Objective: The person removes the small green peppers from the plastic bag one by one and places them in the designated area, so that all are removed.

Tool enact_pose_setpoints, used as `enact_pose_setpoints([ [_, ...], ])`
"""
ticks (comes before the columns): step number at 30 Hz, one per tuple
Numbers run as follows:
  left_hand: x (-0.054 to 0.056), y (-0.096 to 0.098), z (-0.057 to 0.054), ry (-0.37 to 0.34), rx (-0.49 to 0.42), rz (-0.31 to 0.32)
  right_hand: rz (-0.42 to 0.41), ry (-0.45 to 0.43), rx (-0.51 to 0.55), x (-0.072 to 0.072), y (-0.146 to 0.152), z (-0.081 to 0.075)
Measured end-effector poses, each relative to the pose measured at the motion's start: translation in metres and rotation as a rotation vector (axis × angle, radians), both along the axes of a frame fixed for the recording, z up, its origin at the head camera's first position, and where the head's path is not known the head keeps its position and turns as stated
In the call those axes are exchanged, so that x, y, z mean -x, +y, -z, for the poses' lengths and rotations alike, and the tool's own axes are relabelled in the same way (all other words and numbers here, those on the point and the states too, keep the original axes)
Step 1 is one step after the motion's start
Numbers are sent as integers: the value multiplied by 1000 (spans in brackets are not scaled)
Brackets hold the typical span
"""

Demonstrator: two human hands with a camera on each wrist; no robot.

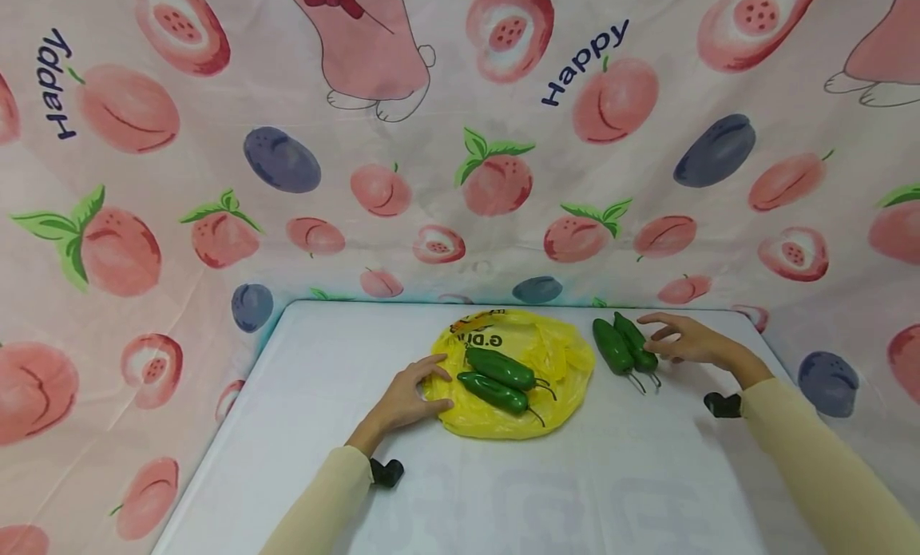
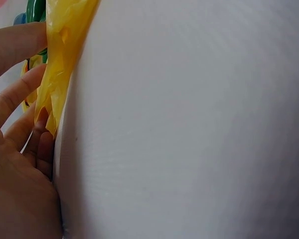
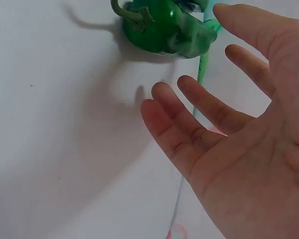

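Note:
A yellow plastic bag lies flattened on the table, with two green peppers resting on it, stems toward the right. At the bag's left edge is my left hand, its thumb and fingers spread apart. The left wrist view has those fingers against the crumpled bag edge, their tips partly hidden behind it. Two more green peppers lie side by side to the right of the bag. Just right of them hovers my right hand, fingers loosely bent, apart from the nearer pepper in the right wrist view.
The white table ends at a back edge against a hanging curtain printed with peaches and plums. More of that curtain borders both sides. A dark device sits at the left wrist, and another dark device at the right.

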State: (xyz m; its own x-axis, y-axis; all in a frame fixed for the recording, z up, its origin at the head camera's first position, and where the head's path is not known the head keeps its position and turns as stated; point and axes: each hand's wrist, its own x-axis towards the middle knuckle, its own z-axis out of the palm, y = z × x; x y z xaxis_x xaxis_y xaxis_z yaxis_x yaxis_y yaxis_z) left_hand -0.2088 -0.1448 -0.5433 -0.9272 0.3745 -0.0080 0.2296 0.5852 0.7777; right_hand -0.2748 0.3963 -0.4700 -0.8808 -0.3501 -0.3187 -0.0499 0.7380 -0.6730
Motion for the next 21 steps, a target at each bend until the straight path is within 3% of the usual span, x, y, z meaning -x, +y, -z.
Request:
enact_pose_setpoints([
  [5, -1, 0, 0, 0, -1, -1, -7, 26, -46, -4, -4, -8],
  [12, 0, 0, 0, 4, -9, 6, -10, 143, -141, -13, -16, -22],
  [21, 1, -1, 2, 8, -8, 7, -9, 318, -112, -19, -29, -27],
])
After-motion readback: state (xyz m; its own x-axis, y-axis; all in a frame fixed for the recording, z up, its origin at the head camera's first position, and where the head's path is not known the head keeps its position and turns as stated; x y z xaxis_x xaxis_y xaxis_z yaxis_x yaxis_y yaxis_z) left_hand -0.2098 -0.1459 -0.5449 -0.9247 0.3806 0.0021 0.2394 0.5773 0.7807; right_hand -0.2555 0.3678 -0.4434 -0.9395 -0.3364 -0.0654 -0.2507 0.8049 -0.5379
